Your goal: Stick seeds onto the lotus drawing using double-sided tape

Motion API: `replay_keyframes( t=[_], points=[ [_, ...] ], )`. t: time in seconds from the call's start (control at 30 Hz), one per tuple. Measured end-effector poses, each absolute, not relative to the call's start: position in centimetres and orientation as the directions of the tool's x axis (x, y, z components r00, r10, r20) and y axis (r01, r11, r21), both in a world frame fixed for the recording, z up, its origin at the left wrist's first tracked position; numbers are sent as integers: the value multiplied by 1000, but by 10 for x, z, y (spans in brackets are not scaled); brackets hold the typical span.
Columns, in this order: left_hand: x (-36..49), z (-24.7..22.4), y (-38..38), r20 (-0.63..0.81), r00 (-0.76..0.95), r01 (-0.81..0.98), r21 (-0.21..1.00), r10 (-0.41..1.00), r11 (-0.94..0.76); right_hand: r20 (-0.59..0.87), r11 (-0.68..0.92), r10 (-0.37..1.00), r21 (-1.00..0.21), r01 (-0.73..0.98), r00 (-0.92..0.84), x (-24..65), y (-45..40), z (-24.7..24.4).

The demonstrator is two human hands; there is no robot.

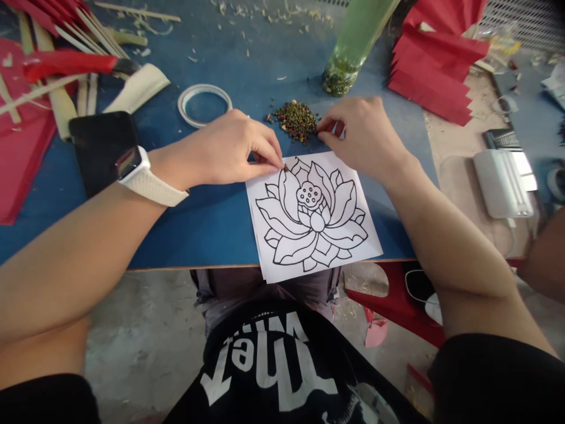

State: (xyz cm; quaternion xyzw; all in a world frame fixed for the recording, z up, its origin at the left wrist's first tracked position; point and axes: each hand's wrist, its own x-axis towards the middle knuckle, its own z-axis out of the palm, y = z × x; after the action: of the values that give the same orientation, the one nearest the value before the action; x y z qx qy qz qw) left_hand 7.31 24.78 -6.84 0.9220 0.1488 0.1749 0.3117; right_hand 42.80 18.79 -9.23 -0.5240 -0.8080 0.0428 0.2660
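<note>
A white sheet of paper (260, 247) with a black-outlined lotus drawing lies at the table's front edge, a second sheet's edge showing beneath it. My left hand (241, 147) has its thumb and fingers pinched together at the sheet's top left corner. At those fingertips is a small brownish bean (286, 168), against a petal outline. Behind the paper sits a heap of small green, brown and reddish beans (298, 120). My right hand (364, 132) is at the heap's right side, fingers curled toward the thumb; whatever lies between the tips is too small to make out.
A roll of tape (205, 106) and a black phone (103, 150) lie left, near a red-handled tool (70, 63) and pale strips. Behind the beans stands a greenish clear bottle (353, 47). Folded red paper (432, 70) and a white power bank (502, 184) are right.
</note>
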Motion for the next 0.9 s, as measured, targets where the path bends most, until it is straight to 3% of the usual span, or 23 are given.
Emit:
replay_keyframes(
  t=[0.27,0.47,0.7,0.9],
  points=[
    [74,-65,246,221,901,169,615,374,-771,355,380,900,-358,853,-253,426,185,-97],
    [73,-66,246,228,904,163,600,363,-783,383,444,875,-388,808,-298,432,185,-105],
    [72,-67,247,221,905,172,591,363,-788,406,404,885,-424,811,-229,422,179,-101],
    [73,-67,248,210,914,168,586,348,-793,299,495,869,-524,693,-395,383,159,-69]
  ],
)
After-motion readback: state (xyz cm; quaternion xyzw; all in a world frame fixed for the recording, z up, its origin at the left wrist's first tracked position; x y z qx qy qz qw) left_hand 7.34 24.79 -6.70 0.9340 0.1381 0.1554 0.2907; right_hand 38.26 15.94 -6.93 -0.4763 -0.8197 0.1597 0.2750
